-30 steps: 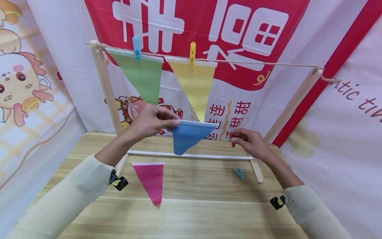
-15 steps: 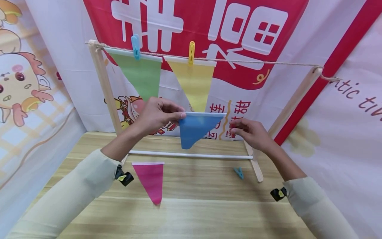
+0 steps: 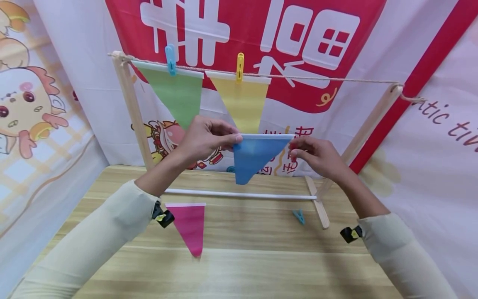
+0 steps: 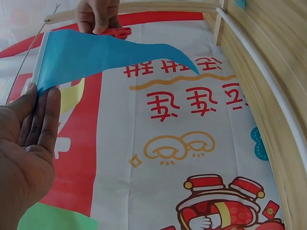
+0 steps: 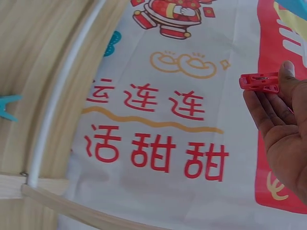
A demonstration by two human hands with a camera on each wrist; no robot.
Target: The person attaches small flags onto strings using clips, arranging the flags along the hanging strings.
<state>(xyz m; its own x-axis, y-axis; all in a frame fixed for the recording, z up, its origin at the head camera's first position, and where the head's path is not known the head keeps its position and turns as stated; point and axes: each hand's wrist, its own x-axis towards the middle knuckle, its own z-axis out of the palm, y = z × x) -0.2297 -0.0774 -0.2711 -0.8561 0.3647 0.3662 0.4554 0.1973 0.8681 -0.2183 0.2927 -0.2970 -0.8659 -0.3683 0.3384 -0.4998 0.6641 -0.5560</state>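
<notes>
Evidently the blue pennant [image 3: 255, 155] was up in the air, in front of the lower part of the yellow pennant [image 3: 242, 104] and below the string [image 3: 336, 78]. Its white top edge ran nearly level, and its point hung downward. The left hand [image 3: 213, 137] pinched that edge at its left corner between thumb and fingers; in the left wrist view the fingers lay close together behind the cloth. The right hand [image 3: 317, 155] was just beside the opposite corner, thumb and fingertips pinching a red clothespin [image 5: 259, 82]. Whether the clothespin touched the cloth could not be told.

Above, the string stretched between two wooden posts, the left post [image 3: 132, 108] and the right post [image 3: 377, 120]. A light blue clip [image 3: 171, 60] fixed the green pennant [image 3: 179, 89] near the left end, and a yellow clip [image 3: 240, 68] held the yellow pennant next to it.

Lower down, a white rod [image 3: 239, 194] joined the bases of the posts. On the wooden table [image 3: 261, 270] a pink pennant [image 3: 190, 228] lay flat, partly in front of the rod and near the left forearm, while a teal clip [image 3: 298, 216] lay close to the right foot of the frame. Behind everything hung a red and white banner [image 3: 244, 25] with large characters. Both arms wore pale sleeves [image 3: 93, 241].
</notes>
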